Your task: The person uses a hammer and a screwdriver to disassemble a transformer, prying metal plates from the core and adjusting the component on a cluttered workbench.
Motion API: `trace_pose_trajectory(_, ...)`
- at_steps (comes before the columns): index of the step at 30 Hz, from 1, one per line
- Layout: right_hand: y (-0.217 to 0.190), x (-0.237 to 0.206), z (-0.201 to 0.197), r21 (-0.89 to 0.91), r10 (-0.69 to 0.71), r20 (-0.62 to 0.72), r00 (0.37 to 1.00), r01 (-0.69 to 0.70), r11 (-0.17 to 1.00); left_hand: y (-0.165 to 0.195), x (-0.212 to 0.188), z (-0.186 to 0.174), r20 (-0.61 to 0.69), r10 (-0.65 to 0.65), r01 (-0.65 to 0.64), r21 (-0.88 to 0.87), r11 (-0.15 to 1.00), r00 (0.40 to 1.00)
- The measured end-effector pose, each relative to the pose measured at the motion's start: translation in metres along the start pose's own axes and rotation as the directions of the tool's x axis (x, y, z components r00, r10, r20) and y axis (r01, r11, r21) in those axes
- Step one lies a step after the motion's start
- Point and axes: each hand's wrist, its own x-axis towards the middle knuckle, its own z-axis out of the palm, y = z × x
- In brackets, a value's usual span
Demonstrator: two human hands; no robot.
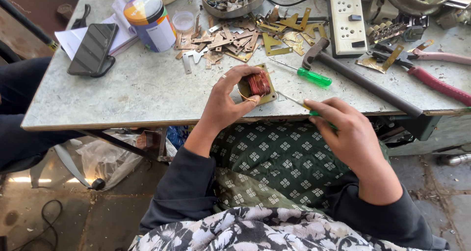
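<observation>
- Left hand (226,96) grips the small transformer (256,86), copper winding up, pinned flat near the table (147,84) front edge; I read that as bracing it against prying.
- Right hand (343,128) is closed on a green-handled screwdriver (300,103), its tip pointing at 10 o'clock toward the core's corner, angled low, likely to get under a lamination.
- Loose brass-coloured laminations (235,37) lie heaped at 12 o'clock of the core, within reach but off the work spot.
- Second green screwdriver (306,74) and hammer (358,77) lie at 2 o'clock, parked beside the work.
- Phone (92,49) and tin (149,23) sit at 10 o'clock, well apart.
</observation>
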Motion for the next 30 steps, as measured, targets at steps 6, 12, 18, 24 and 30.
trace_pose_trajectory(6, 0.004, -0.002, 0.002, -0.075, -0.058, 0.006, 0.998, 0.058, 0.996, -0.01, -0.003, -0.008, 0.141, -0.062, 0.081, -0.137, 0.987, 0.988)
trace_pose_trajectory(12, 0.002, -0.001, 0.003, -0.279, -0.163, -0.022, 0.986, 0.15, 0.949, -0.014, -0.004, -0.01, 0.165, 0.034, -0.01, -0.14, 0.99, 0.986)
trace_pose_trajectory(18, -0.009, 0.003, -0.013, -0.377, -0.191, -0.011, 0.981, 0.173, 0.91, -0.019, -0.003, -0.009, 0.163, 0.049, -0.015, -0.203, 0.979, 0.985)
trace_pose_trajectory(24, -0.015, 0.019, -0.023, -0.427, -0.243, 0.042, 0.969, 0.238, 0.873, -0.02, -0.001, -0.011, 0.207, 0.013, 0.036, -0.228, 0.973, 0.978)
trace_pose_trajectory(30, -0.019, 0.039, -0.027, -0.479, -0.307, 0.128, 0.943, 0.33, 0.813, -0.02, 0.002, -0.012, 0.235, -0.018, 0.084, -0.273, 0.958, 0.972)
